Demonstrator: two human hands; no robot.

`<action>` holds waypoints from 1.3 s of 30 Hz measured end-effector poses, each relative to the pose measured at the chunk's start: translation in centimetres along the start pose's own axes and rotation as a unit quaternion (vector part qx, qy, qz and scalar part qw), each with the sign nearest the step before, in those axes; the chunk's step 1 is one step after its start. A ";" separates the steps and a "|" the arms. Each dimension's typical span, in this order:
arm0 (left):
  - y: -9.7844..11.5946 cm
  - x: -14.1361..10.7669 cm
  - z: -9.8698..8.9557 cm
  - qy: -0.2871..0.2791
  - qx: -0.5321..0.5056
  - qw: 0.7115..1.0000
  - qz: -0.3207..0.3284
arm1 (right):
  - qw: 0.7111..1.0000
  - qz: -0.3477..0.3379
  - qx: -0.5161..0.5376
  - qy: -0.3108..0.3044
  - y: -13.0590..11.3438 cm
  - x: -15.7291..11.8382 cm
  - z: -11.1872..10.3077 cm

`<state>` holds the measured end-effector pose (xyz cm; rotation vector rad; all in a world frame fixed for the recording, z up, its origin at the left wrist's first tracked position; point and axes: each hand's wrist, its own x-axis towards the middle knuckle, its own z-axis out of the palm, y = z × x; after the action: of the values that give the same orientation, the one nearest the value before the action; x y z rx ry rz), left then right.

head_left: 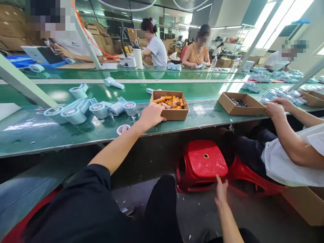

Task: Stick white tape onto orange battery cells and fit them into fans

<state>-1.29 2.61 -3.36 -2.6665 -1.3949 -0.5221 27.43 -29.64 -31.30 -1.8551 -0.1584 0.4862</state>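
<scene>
My left hand (151,116) grips the near left corner of a small brown cardboard box (176,115) on the green bench. Orange cylindrical batteries (174,101) fill the box. Its fingertips are partly hidden behind the box wall, with the thumb along the front. Low on the right, my right hand (221,190) is at the front edge of a red plastic stool (206,158). Its fingers are apart and nothing shows in them; I cannot tell whether they touch the stool. Left of the box lie several light-blue handheld fan bodies (74,114) and a white ring-shaped part (123,129).
A second cardboard box (240,104) with small dark parts stands to the right, near a seated co-worker's hands (275,108). Light-blue parts (282,96) are piled beyond. A slanted white post (25,81) rises at left. Other people sit across the green conveyor (141,88).
</scene>
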 end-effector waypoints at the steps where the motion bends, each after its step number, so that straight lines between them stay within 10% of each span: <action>1: 0.2 0.0 -0.3 -0.024 0.019 1.000 0.000 | 1.000 -0.012 -0.011 0.012 0.1 0.3 0.3; 5: 2.1 -7.4 -0.4 0.045 0.067 0.996 0.039 | 0.996 -0.084 -0.032 -0.003 -0.2 0.5 0.5; 8: 4.5 -16.9 -0.4 0.135 0.067 0.985 0.079 | 0.975 -0.116 0.025 -0.188 -3.7 -0.7 1.2; 13: 10.5 -31.7 2.3 0.103 -0.005 0.993 0.057 | 0.762 0.028 0.125 -0.634 -8.8 -5.5 4.3; 18: 13.6 -40.2 8.4 -0.088 -0.039 0.995 -0.038 | 0.770 0.154 0.033 -0.618 1.2 -9.9 6.9; 23: 13.6 -44.1 11.3 -0.259 -0.029 0.941 -0.218 | 0.795 0.214 -0.033 -0.567 15.5 -10.4 13.7; 28: 15.1 -46.0 12.6 -0.295 -0.092 0.908 -0.281 | 0.785 0.165 -0.048 -0.595 21.7 -13.7 25.8; 33: 14.5 -46.7 16.2 -0.271 -0.089 0.924 -0.255 | 0.744 0.067 -0.050 -0.663 19.3 -19.0 30.7; 39: 6.9 -40.8 15.5 -0.101 -0.135 0.977 -0.131 | 0.710 -0.117 -0.032 -0.693 6.0 -16.1 26.0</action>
<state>-13.15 -29.66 -31.13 -2.8270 -1.8751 -0.5054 1.52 -14.44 -39.59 -1.1062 -1.4026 1.6163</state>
